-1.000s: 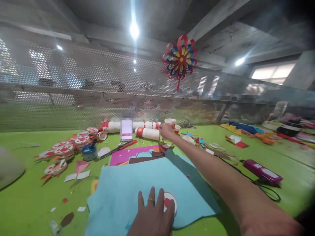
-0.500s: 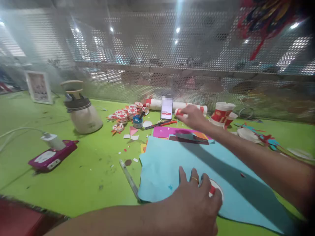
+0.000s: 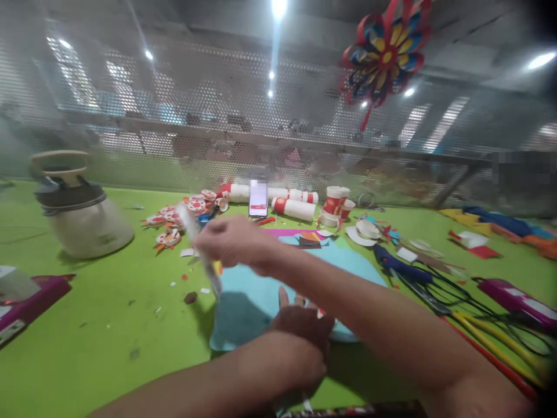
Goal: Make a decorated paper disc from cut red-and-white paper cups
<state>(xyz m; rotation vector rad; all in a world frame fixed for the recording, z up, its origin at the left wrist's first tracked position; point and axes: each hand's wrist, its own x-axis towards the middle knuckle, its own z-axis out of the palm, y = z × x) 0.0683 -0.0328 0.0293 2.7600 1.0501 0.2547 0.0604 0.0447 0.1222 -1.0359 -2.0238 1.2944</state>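
My left hand (image 3: 302, 325) rests on a light blue sheet (image 3: 243, 302), a red-and-white paper disc (image 3: 321, 313) under its fingers. Two of its fingertips show stretched forward on the sheet; my right forearm hides the rest. Crossing over it, my right hand (image 3: 226, 244) is closed around a long, pale, stick-like thing (image 3: 189, 223). Motion blurs this stick, which slants down to the sheet's left edge. Beyond the sheet lies a red-and-white paper-cup roll (image 3: 293, 209). Pink paper (image 3: 282, 233) and dark scraps border the sheet's far side.
Red-and-white paper turtle shapes (image 3: 167, 217) lie at the left behind a lidded jug (image 3: 82, 220). A phone (image 3: 258, 200) stands at the back. Stacked paper cups (image 3: 334, 203) are right of it. Blue-handled pliers or a glue gun (image 3: 400, 264), cables and a purple power strip (image 3: 522, 302) lie right.
My right hand has left the cup roll, which now lies at the back, and picked up the pale stick from the table's left. The view has turned right. My left hand stays on the sheet.
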